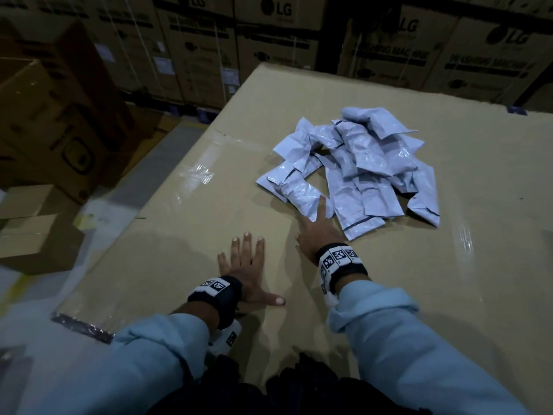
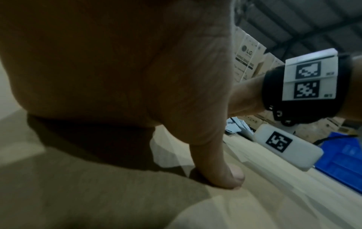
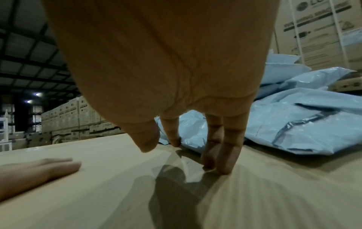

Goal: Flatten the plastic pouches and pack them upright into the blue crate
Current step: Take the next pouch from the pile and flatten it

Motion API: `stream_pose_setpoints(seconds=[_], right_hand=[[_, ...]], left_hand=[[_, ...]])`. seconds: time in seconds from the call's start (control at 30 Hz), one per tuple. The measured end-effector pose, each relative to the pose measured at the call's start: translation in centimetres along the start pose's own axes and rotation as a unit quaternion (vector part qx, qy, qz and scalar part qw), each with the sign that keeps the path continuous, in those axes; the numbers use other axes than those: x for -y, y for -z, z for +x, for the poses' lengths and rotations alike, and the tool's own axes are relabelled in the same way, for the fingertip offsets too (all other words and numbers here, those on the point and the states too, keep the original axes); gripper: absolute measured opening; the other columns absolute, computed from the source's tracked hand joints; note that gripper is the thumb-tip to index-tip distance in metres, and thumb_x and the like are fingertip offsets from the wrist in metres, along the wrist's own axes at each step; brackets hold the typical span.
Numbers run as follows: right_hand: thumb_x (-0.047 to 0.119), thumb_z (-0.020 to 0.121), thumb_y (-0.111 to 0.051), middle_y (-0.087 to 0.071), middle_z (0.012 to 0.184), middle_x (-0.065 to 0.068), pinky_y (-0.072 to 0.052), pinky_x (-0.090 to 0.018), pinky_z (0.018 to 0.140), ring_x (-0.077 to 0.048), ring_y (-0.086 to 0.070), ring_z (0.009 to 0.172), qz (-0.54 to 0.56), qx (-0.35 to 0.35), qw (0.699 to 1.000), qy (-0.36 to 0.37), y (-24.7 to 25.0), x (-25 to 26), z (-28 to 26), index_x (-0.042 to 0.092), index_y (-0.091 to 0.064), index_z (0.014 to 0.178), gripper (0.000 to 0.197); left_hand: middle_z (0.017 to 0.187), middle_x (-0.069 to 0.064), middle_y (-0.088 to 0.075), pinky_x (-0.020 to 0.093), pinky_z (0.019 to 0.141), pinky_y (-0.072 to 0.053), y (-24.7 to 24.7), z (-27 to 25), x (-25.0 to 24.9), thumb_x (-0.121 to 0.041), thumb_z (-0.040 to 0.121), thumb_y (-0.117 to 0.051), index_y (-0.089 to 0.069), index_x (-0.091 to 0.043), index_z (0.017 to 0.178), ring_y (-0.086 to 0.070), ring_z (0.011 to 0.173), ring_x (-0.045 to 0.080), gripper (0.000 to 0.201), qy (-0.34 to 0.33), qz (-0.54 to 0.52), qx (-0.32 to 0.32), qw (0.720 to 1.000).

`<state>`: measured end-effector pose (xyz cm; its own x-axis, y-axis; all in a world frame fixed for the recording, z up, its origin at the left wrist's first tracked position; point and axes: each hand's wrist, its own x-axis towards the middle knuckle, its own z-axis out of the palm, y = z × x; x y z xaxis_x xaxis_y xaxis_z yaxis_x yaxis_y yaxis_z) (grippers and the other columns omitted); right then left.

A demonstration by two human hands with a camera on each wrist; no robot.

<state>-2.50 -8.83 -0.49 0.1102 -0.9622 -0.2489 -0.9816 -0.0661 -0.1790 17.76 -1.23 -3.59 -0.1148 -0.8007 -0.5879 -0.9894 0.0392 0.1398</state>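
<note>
A loose pile of pale blue plastic pouches lies on a big cardboard work surface, right of centre. My right hand reaches to the pile's near edge with straight fingers; its index fingertip touches the nearest crumpled pouch, also seen as the nearest pouch in the right wrist view. My left hand lies flat and spread on the cardboard, holding nothing; its thumb presses the surface. A corner of the blue crate shows at the right of the left wrist view.
Stacked LG cartons wall the far side, and more brown boxes stand at the left below the surface's edge. The cardboard's left edge drops to the floor. Bare cardboard spreads in front of the pile.
</note>
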Motion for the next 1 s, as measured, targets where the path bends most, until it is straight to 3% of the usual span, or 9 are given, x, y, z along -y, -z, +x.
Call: stream_pose_setpoints(seconds=[0.3, 0.4, 0.47, 0.53, 0.63, 0.77, 0.87, 0.93, 1.0], right_hand=[[0.039, 0.100, -0.052, 0.006, 0.171, 0.000, -0.049, -0.048, 0.098, -0.038, -0.054, 0.125, -0.006, 0.032, 0.999, -0.008, -0.2, -0.3, 1.4, 0.025, -0.041, 0.148, 0.051], [0.034, 0.095, -0.061, -0.019, 0.166, 0.000, -0.051, -0.042, 0.091, -0.035, -0.062, 0.115, 0.013, -0.010, 1.000, -0.005, -0.7, -0.7, 0.3, 0.021, -0.053, 0.138, 0.046], [0.030, 0.090, -0.066, -0.049, 0.146, -0.002, -0.052, -0.037, 0.084, -0.032, -0.064, 0.109, 0.011, -0.046, 0.999, 0.007, -0.5, -0.7, -0.7, 0.017, -0.064, 0.124, 0.036], [0.024, 0.081, -0.072, -0.067, 0.106, -0.003, -0.050, -0.033, 0.069, -0.030, -0.067, 0.093, -0.017, -0.079, 0.997, 0.009, -0.2, -0.2, -2.2, 0.017, -0.071, 0.095, 0.015], [0.005, 0.052, -0.081, -0.060, 0.063, -0.004, -0.041, -0.027, 0.051, -0.031, -0.061, 0.064, -0.046, -0.112, 0.993, 0.005, 0.0, 0.1, -5.2, 0.019, -0.064, 0.058, 0.023], [-0.011, 0.068, -0.066, -0.064, 0.089, -0.013, -0.043, -0.036, 0.059, -0.037, -0.063, 0.083, -0.015, -0.098, 0.995, -0.014, -1.0, -0.7, -8.9, 0.010, -0.063, 0.083, 0.026], [-0.015, 0.073, -0.060, -0.060, 0.099, -0.014, -0.035, -0.037, 0.059, -0.037, -0.061, 0.086, -0.005, -0.110, 0.994, -0.013, -1.9, -2.0, -12.0, 0.009, -0.057, 0.099, 0.036], [-0.014, 0.075, -0.057, -0.058, 0.101, -0.011, -0.032, -0.036, 0.059, -0.033, -0.059, 0.086, -0.014, -0.118, 0.993, -0.011, -2.4, -2.9, -14.1, 0.010, -0.054, 0.106, 0.039], [-0.013, 0.073, -0.059, -0.056, 0.102, -0.009, -0.030, -0.035, 0.057, -0.031, -0.059, 0.084, -0.029, -0.124, 0.992, -0.010, -2.6, -3.8, -16.1, 0.011, -0.054, 0.113, 0.047]], left_hand=[[0.143, 0.007, 0.061, 0.075, 0.111, 0.012, 0.4, 0.0, 0.0, -0.105, 0.041, -0.052, 0.048, -0.030, 0.142, 0.047, 0.138, 0.040, 0.161, 0.003, 0.016, 0.018, 1.000], [0.145, 0.008, 0.059, 0.075, 0.110, 0.012, 0.3, 0.0, 0.0, -0.105, 0.040, -0.050, 0.047, -0.029, 0.143, 0.046, 0.139, 0.040, 0.161, 0.005, 0.015, 0.014, 1.000], [0.147, 0.008, 0.058, 0.074, 0.111, 0.011, 0.2, 0.1, -0.1, -0.106, 0.039, -0.049, 0.047, -0.029, 0.143, 0.045, 0.141, 0.040, 0.161, 0.004, 0.017, 0.008, 1.000], [0.147, 0.007, 0.058, 0.073, 0.111, 0.013, 0.1, 0.1, 0.0, -0.106, 0.038, -0.050, 0.046, -0.030, 0.144, 0.045, 0.141, 0.038, 0.162, 0.005, 0.009, 0.007, 1.000], [0.146, 0.005, 0.058, 0.072, 0.111, 0.016, 0.0, -0.4, 0.0, -0.103, 0.045, -0.054, 0.045, -0.030, 0.145, 0.048, 0.139, 0.035, 0.158, -0.004, -0.016, -0.005, 1.000], [0.154, 0.008, 0.049, 0.071, 0.112, 0.014, -1.0, -1.4, -0.8, -0.091, 0.062, -0.060, 0.039, -0.017, 0.150, 0.041, 0.145, 0.033, 0.152, 0.020, -0.048, -0.023, 0.998], [0.165, 0.008, 0.031, 0.073, 0.115, 0.003, -2.1, -2.5, -2.8, -0.058, 0.088, -0.065, 0.024, -0.012, 0.157, 0.026, 0.153, 0.029, 0.122, 0.057, -0.123, -0.067, 0.989], [0.170, 0.004, 0.013, 0.071, 0.118, -0.004, -2.0, -3.4, -4.3, -0.025, 0.099, -0.051, 0.010, -0.015, 0.161, 0.011, 0.157, 0.023, 0.088, 0.092, -0.223, -0.120, 0.963], [0.171, 0.003, -0.001, 0.066, 0.120, -0.010, -1.7, -4.3, -5.5, -0.017, 0.102, -0.041, 0.000, -0.014, 0.163, -0.005, 0.157, 0.023, 0.073, 0.118, -0.330, -0.177, 0.920]])
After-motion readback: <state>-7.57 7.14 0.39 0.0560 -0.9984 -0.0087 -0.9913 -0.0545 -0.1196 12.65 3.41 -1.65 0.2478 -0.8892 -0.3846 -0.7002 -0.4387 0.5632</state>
